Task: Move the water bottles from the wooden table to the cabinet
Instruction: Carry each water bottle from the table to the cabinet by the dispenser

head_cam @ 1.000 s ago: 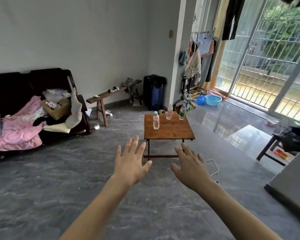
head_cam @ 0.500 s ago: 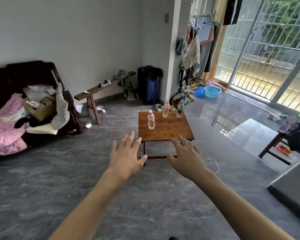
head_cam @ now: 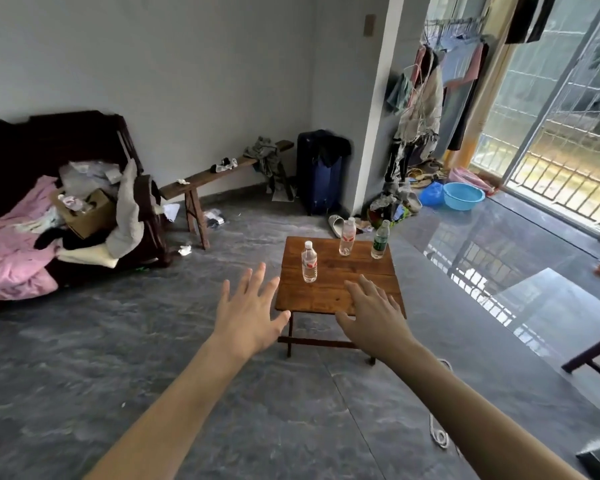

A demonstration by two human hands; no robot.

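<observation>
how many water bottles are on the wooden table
3. One red-label bottle stands nearest, left of centre; another red-label bottle at the far edge; a green-label bottle at the far right corner. None looks hidden.

brown wooden table, red-labelled bottle, green-labelled bottle, pink bedding

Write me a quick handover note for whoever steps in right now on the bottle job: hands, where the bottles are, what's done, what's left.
Left hand: open, fingers spread, holding nothing, held out toward the wooden table.
Right hand: open, empty, held out in front of the table's near edge.
Bottles: all three stand upright on the table. The nearest bottle has a red label and stands on the left. A second red-label bottle stands at the far edge. The green-label bottle stands at the far right corner.
Done: nothing moved yet.
Left: carry all three to the cabinet, which this view does not clearly show.
</observation>
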